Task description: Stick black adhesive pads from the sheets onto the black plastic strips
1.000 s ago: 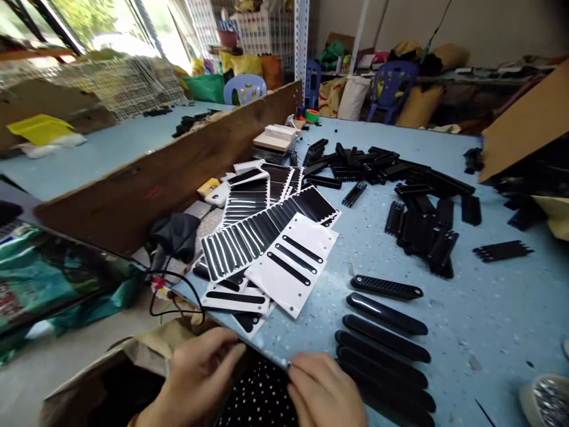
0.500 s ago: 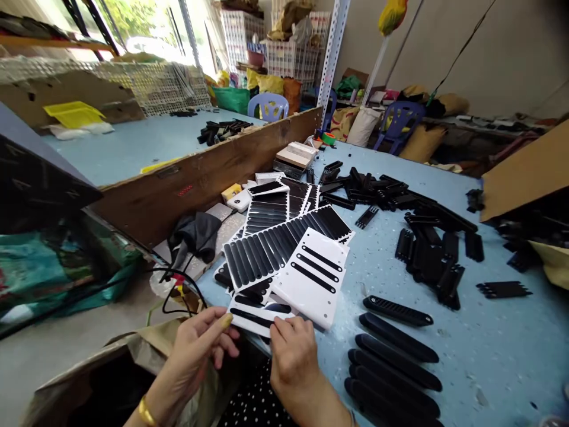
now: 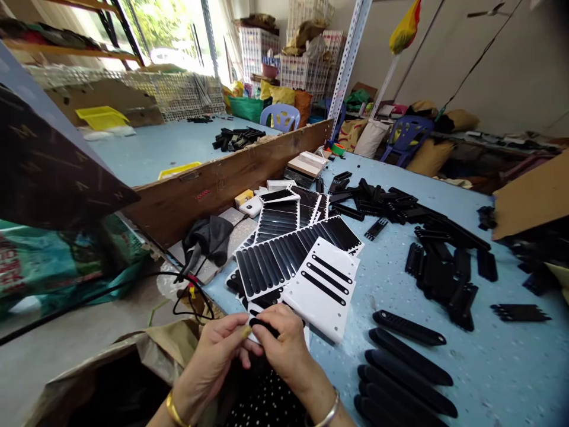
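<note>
Near the table's front edge, my left hand (image 3: 222,347) pinches the left end of a small black strip (image 3: 265,327) with white backing beside it. The strip's right end is between the thumb and fingers of my right hand (image 3: 284,338). Just beyond my hands lies a white sheet (image 3: 326,314) bearing three black strips. Left of it is a sheet of many glossy black strips (image 3: 267,264), partly overlapped by the white one. Several long black pieces (image 3: 409,356) lie in a row to the right of my right hand.
Heaped black parts (image 3: 438,267) spread over the blue table (image 3: 502,362). A wooden divider (image 3: 231,169) runs along the left, with dark cloth (image 3: 208,240) before it. A cardboard box (image 3: 533,196) stands at right. An open sack (image 3: 111,367) is below left.
My hands have come closer together, and the black strip between them is now lifted at my fingertips. The view has shifted, so the table appears slightly lower and further right.
</note>
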### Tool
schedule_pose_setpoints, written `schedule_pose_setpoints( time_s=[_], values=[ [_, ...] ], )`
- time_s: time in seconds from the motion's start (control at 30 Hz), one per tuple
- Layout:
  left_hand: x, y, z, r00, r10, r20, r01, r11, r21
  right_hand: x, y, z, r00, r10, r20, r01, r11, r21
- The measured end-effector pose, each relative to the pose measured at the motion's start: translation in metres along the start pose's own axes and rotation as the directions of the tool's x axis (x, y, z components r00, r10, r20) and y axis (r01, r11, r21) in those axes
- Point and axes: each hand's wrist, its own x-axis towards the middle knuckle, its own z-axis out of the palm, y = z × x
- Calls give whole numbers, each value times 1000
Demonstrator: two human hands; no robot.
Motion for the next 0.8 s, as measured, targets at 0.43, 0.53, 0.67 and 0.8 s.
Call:
schedule_pose_setpoints(
  time_s=[0.43,0.53,0.67,0.8],
  values=[
    [5,-1,6,1000,30,-4,-30,999,20,-8,1,-3,994,-92,-58,84,989,-124],
    [8,-4,6,999,29,30,-30,999,36,-4,1,3,991,15,-130,-27,995,-96],
    [8,-8,-1,1000,-10,-17,11,997,80,10,-8,-7,929,360,-90,-309,884,352],
    [5,-8,-24,989,57,-139,-17,961,276,22,-32,-68,865,473,-166,-232,673,703]
  ],
)
